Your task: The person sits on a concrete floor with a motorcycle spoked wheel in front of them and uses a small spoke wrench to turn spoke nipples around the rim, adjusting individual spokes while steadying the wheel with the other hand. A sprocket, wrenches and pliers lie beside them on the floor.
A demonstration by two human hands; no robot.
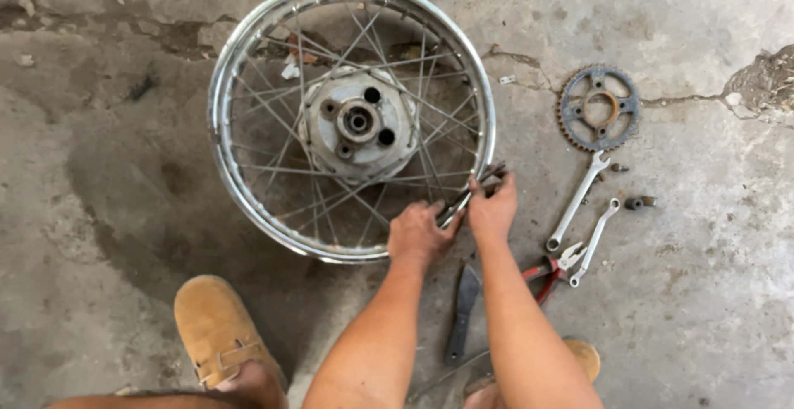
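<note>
One spoked wheel [351, 119] is laid flat on the cracked concrete floor [107, 169]. One round hub [358, 121] is seen in its middle, and many thin spokes are run from the hub out to the shiny rim.

One toothed sprocket [599, 108] is laid to the right of the wheel, well apart from it. Two wrenches are laid below the sprocket: a bigger wrench [577, 200] and a smaller wrench [596, 239], side by side. One pair of red-handled pliers [547, 275] is laid just beside the smaller wrench. One dark flat tool [463, 311] is laid between the two arms. A few small nuts [638, 203] are dotted near the wrenches. One tan shoe [217, 330] is seen at the bottom left, and the tip of a second shoe [585, 358] is seen at the bottom right.

Two hands are held at the lower right edge of the rim. The left hand [420, 235] is closed around a bunch of loose spokes [470, 196]. The right hand [494, 208] is closed on the same bunch, a little higher up. The bunch is tilted and is held over the rim. How many spokes are in the bunch cannot be told.
</note>
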